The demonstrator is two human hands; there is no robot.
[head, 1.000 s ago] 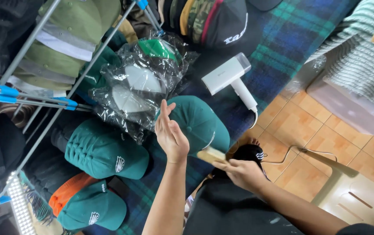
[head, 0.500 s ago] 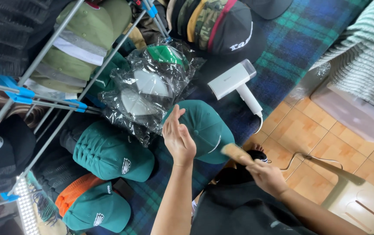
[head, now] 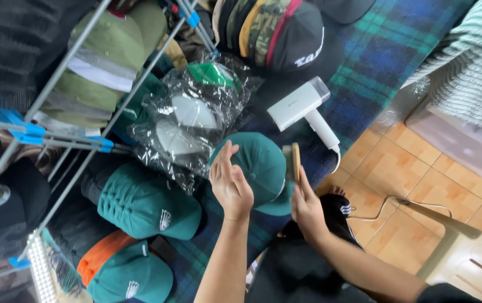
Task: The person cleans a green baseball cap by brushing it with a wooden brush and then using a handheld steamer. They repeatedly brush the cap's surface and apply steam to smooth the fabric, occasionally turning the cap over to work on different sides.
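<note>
At frame centre, the left hand is released beside the teal cap; the right hand grasps a wooden brush. Steadying the cap first seems wise.

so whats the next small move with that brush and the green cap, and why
Probably bring the wooden brush down onto the green cap. The right hand holds the brush upright at the cap's edge, bristles not on the fabric, while the left hand hovers open over the crown, not clearly gripping. Steadying the cap first looks sensible.
</note>
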